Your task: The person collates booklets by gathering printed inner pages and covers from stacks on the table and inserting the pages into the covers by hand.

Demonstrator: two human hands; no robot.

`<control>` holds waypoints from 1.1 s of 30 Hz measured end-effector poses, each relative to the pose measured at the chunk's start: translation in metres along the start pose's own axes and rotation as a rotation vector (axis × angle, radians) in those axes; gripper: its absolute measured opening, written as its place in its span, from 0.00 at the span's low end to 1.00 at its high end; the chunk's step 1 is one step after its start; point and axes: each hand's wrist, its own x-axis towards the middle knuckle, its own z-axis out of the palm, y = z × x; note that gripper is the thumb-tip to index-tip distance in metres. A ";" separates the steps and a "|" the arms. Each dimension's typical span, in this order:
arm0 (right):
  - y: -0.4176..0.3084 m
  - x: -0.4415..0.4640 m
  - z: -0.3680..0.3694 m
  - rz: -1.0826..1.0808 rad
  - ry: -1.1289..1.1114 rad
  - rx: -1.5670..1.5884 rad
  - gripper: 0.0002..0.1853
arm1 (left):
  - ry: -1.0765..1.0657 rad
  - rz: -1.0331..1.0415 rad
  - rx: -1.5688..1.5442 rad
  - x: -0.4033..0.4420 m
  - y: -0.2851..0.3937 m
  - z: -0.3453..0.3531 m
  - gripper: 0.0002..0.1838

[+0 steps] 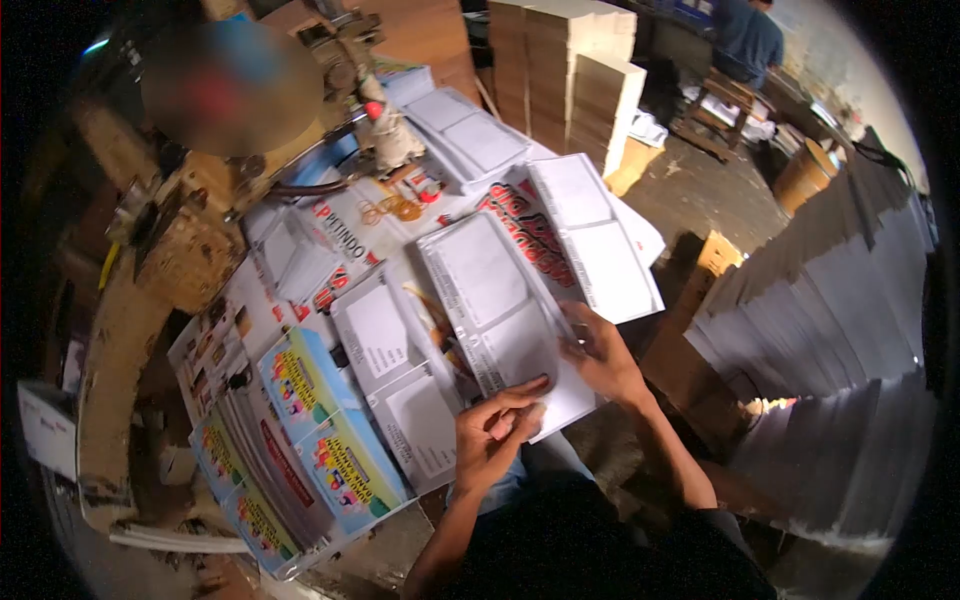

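Observation:
In the head view, a stack of white printed sheets (490, 270) lies at a slant on the table in front of me. Each page carries two large blank boxes with small print along the edge. My right hand (603, 355) is closed at the stack's right edge, its fingers curled against the paper. At the near end, my left hand (495, 430) has bent fingers closed at the sheets' lower edge. Left of it lies another printed stack (385, 350). Farther left are blue and yellow printed covers (335, 455).
More printed stacks (600, 240) lie to the right and at the back (465, 135). Rubber bands (400, 207) rest near a worn machine (200, 230) on the left. Tall grey paper piles (820, 290) stand at right. A person (748, 45) sits at the far right.

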 end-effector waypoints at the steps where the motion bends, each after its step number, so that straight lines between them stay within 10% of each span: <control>1: 0.021 0.003 -0.001 -0.026 0.033 -0.018 0.30 | -0.027 0.062 -0.008 -0.001 0.010 0.001 0.13; 8: -0.026 -0.005 0.013 0.334 0.292 0.051 0.41 | 0.050 -0.012 1.142 -0.040 0.075 -0.055 0.33; 17: -0.024 0.002 0.018 0.092 0.137 -0.125 0.33 | -0.022 0.010 0.955 -0.062 0.053 -0.085 0.19; 33: -0.017 -0.012 0.028 -0.001 0.155 0.091 0.35 | 0.569 0.174 0.407 -0.092 0.026 -0.050 0.09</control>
